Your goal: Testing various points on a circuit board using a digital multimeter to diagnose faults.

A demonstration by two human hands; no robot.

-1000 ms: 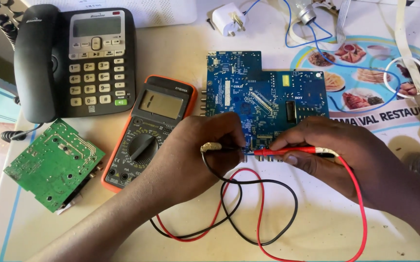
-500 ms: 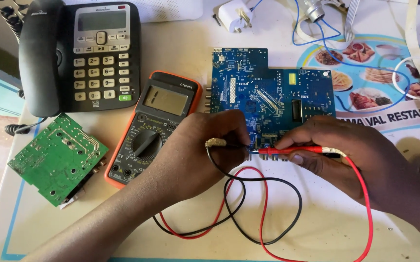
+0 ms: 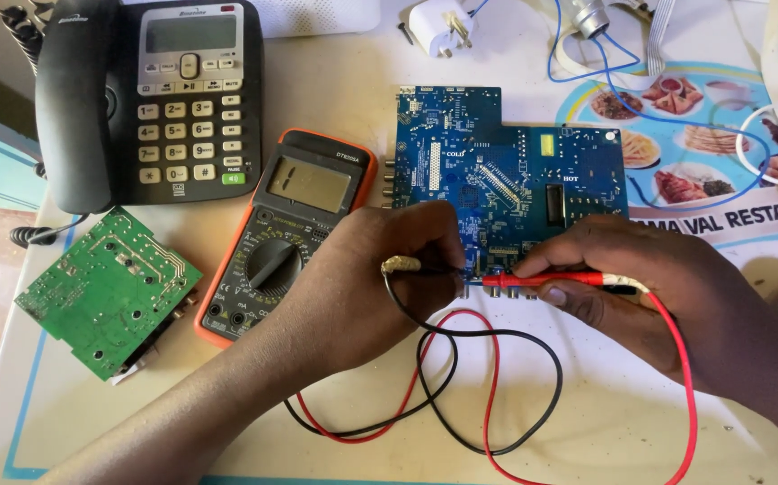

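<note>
A blue circuit board [image 3: 506, 171] lies flat in the middle of the table. My left hand [image 3: 380, 278] pinches a black test probe [image 3: 402, 264] whose tip rests at the board's near edge. My right hand [image 3: 649, 287] grips a red test probe [image 3: 542, 279] pointing left, its tip touching the same edge. Black and red leads [image 3: 488, 395] loop over the table below my hands. An orange-cased multimeter [image 3: 286, 229] sits just left of the board, partly under my left hand.
A black desk telephone [image 3: 151, 99] stands at the back left. A green circuit board [image 3: 106, 292] lies at the left. A white plug [image 3: 438, 25], blue wires [image 3: 587, 63] and a printed food mat [image 3: 703, 153] fill the back right.
The view has shifted slightly; both hands keep their probes at the board's near edge, with no clear movement of the probes.
</note>
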